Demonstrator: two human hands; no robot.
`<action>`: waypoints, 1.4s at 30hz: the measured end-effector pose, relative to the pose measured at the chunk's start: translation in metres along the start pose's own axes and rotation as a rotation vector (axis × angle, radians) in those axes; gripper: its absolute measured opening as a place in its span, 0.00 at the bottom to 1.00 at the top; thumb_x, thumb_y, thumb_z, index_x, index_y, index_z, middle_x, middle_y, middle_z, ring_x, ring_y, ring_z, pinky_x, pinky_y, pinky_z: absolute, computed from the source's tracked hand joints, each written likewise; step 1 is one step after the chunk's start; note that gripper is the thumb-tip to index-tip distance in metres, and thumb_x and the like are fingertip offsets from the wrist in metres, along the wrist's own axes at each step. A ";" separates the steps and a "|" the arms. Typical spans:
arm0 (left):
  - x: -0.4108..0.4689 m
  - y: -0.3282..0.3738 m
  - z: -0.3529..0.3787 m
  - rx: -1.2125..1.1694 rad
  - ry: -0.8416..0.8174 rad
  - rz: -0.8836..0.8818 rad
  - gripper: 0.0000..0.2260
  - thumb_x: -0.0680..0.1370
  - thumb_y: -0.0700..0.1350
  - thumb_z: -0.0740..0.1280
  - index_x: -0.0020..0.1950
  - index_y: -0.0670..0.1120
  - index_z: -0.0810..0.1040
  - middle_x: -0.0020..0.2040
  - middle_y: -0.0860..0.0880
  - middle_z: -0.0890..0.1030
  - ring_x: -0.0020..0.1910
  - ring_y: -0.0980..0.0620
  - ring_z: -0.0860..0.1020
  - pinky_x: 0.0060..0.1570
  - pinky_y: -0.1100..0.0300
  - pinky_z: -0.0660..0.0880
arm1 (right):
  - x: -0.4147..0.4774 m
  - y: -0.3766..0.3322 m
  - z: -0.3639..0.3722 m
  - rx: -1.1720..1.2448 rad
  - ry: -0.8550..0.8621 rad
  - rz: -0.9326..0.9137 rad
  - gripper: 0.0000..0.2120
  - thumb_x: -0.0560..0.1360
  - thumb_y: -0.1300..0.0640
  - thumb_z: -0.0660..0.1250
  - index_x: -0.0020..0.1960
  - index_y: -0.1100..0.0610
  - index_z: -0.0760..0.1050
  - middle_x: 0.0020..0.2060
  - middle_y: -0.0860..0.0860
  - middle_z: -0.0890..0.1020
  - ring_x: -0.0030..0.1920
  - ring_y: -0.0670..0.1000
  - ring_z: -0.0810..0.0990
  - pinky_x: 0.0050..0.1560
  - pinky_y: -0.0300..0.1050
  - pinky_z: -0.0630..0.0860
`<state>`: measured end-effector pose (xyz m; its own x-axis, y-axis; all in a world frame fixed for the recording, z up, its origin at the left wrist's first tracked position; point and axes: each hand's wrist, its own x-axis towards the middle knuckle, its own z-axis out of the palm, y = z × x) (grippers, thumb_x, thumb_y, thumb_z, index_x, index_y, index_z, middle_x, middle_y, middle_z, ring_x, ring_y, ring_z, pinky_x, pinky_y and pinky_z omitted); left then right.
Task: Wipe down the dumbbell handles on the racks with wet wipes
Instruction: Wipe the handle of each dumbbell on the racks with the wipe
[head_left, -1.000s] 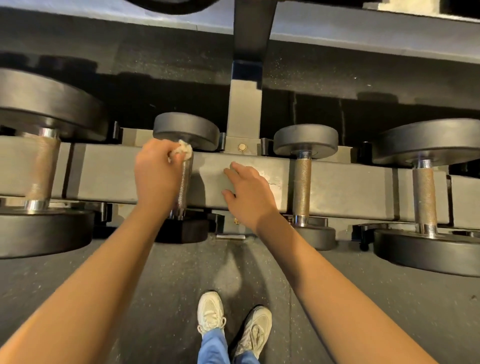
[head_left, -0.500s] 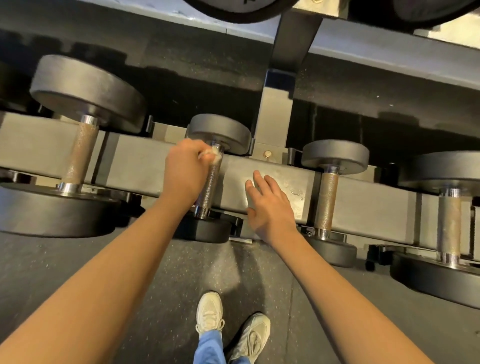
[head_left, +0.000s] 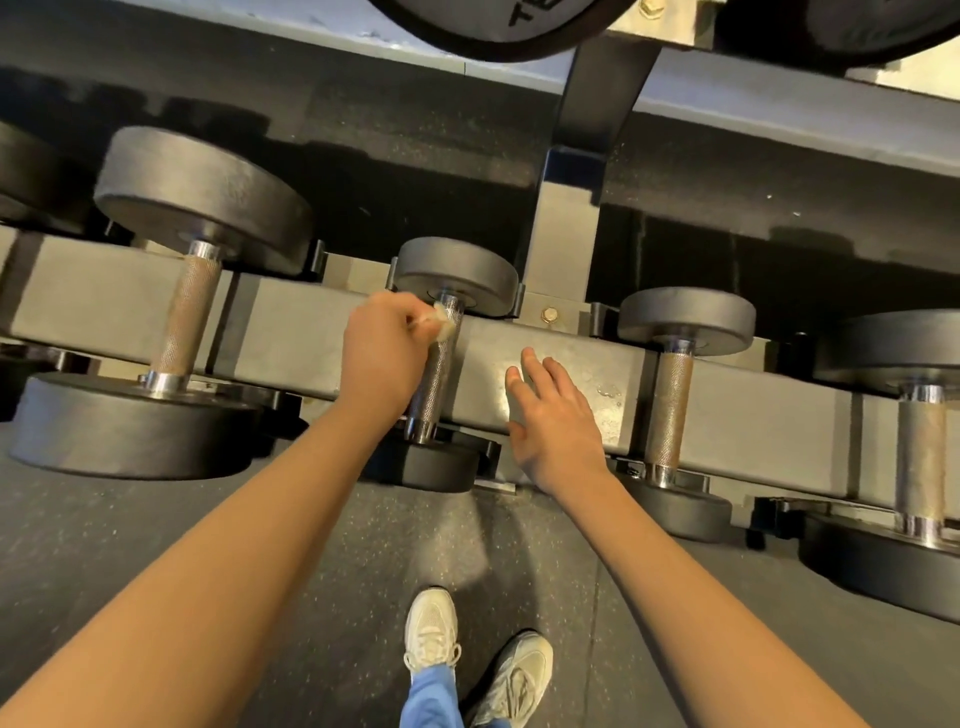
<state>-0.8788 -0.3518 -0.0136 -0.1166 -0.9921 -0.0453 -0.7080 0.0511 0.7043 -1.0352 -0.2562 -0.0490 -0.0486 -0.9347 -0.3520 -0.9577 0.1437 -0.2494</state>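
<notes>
Speckled rubber gym floor (head_left: 337, 571) runs under a low dumbbell rack (head_left: 566, 244), whose long rail (head_left: 291, 332) crosses the view from left to right. The left hand (head_left: 382, 353) works on the handle (head_left: 434, 384) of a small dumbbell (head_left: 457, 273) lying across the middle of that rail. Its fingers are curled and pinch a crumpled wet wipe (head_left: 441, 319) against the far end of the knurled steel.

A second ago those fingers closed round the upper handle. Now the hand sits to the handle's left, only the wipe meets the metal, and most of the handle's length shows bare.

The right hand (head_left: 556, 421) has loosened too. Earlier its fingers lay bent on the rail; now they are spread wide, holding nothing, just right of the handle. Whether the palm touches the rail I cannot tell.

I judge this handle nearly finished. The rusty handle (head_left: 672, 410) of the next dumbbell along the rail to the right looks a likely successor.
</notes>
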 end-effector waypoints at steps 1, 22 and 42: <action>0.003 0.002 0.001 -0.011 0.014 -0.019 0.04 0.77 0.42 0.68 0.43 0.43 0.81 0.43 0.49 0.80 0.43 0.54 0.76 0.45 0.60 0.72 | 0.000 0.000 0.000 0.005 -0.002 -0.002 0.29 0.79 0.56 0.61 0.77 0.54 0.53 0.78 0.50 0.47 0.77 0.55 0.45 0.75 0.52 0.52; -0.029 -0.015 -0.010 -0.019 -0.193 -0.119 0.07 0.74 0.43 0.72 0.39 0.42 0.79 0.35 0.51 0.78 0.33 0.59 0.74 0.31 0.76 0.67 | -0.003 -0.001 0.000 -0.020 0.026 -0.005 0.29 0.78 0.57 0.60 0.76 0.54 0.54 0.78 0.51 0.48 0.76 0.55 0.47 0.75 0.52 0.53; -0.003 -0.015 -0.036 -0.209 -0.279 -0.110 0.12 0.80 0.45 0.62 0.53 0.39 0.81 0.51 0.44 0.80 0.49 0.51 0.76 0.49 0.64 0.69 | 0.019 -0.078 -0.035 1.120 0.426 0.389 0.08 0.73 0.64 0.69 0.42 0.51 0.78 0.34 0.49 0.80 0.38 0.50 0.79 0.45 0.47 0.80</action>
<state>-0.8426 -0.3540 0.0012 -0.2535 -0.9198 -0.2995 -0.5725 -0.1070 0.8129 -0.9716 -0.2961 -0.0046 -0.5597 -0.7694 -0.3077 -0.1041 0.4337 -0.8950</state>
